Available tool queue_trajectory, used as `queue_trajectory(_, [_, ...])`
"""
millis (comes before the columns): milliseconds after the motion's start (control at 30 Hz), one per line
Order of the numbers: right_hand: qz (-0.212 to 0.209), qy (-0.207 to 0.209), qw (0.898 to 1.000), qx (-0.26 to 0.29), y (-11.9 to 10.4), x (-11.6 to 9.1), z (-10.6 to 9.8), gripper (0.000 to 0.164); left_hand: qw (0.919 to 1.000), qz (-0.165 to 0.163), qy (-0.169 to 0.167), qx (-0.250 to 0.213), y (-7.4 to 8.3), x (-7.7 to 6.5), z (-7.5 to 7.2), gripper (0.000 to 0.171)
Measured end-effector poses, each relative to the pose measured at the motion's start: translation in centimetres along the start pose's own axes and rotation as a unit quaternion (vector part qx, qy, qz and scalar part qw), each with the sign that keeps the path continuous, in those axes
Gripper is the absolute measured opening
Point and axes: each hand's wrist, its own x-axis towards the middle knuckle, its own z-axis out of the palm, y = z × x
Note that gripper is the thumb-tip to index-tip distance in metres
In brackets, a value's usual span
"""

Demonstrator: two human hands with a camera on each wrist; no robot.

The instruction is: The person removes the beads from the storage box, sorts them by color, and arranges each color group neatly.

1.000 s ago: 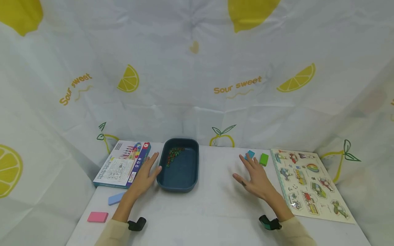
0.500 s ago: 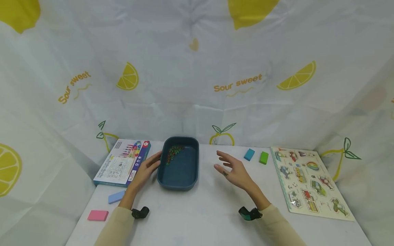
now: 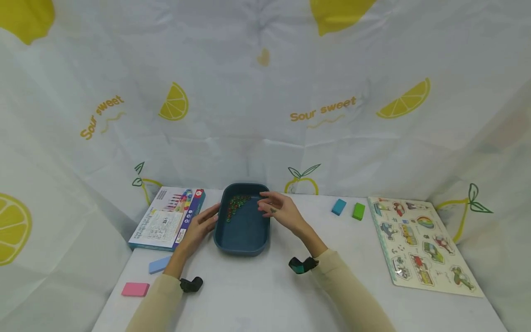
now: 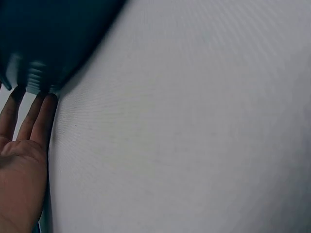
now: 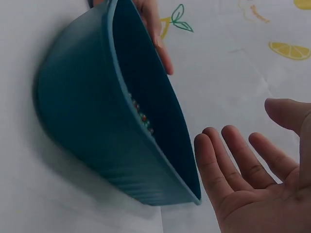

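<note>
A dark blue rectangular bin (image 3: pixel 242 236) stands near the back of the white table, holding small red and green beads (image 3: pixel 235 205) along its left side. My left hand (image 3: pixel 200 231) lies against the bin's left side with fingers extended; in the left wrist view its fingertips (image 4: pixel 47 99) reach the bin's wall. Over the bin's right rim hovers my right hand (image 3: pixel 285 214), fingers relaxed and slightly bent, holding nothing. The right wrist view has the right hand (image 5: pixel 257 187) beside the bin's rim, thumb spread away; whether it touches is hard to tell.
A printed box (image 3: pixel 166 219) lies left of the bin, with a light blue block (image 3: pixel 159 264) and a pink block (image 3: pixel 135 289) nearer. At right are a blue block (image 3: pixel 339 207), a green block (image 3: pixel 358 211) and a picture puzzle board (image 3: pixel 423 244). A curtain (image 3: pixel 240 115) hangs behind.
My right hand has swept left from near the blue and green blocks to the bin's right rim. The left hand has moved slightly in against the bin's left side.
</note>
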Motion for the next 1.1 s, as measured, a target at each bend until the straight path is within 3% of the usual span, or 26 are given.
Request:
queue_trajectory(233, [0.018, -0.007, 1.0, 0.011, 0.2, 4.3, 4.0, 0.037, 0.9999, 0.01, 0.006, 0.007, 0.2, -0.1, -0.2, 0.055])
queue_trajectory(433, [0.044, -0.019, 0.998, 0.032, 0.9, 6.5, 6.5, 0.033, 0.9994, 0.013, 0.013, 0.027, 0.0, -0.4, -0.3, 0.056])
queue_trajectory(700, [0.078, -0.069, 0.991, -0.088, 2.9, 7.8, 7.9, 0.02, 0.9992, 0.018, 0.012, 0.033, -0.5, -0.3, 0.0, 0.055])
queue_trajectory(833, [0.082, -0.092, 0.985, -0.118, 3.3, 8.0, 8.1, 0.018, 0.9992, 0.019, 0.013, 0.032, -0.5, -0.3, 0.1, 0.055])
queue_trajectory(1100, [0.057, -0.106, 0.974, -0.191, 3.5, 8.4, 8.4, 0.016, 0.9992, 0.02, 0.014, 0.033, -0.5, -0.5, 0.0, 0.056])
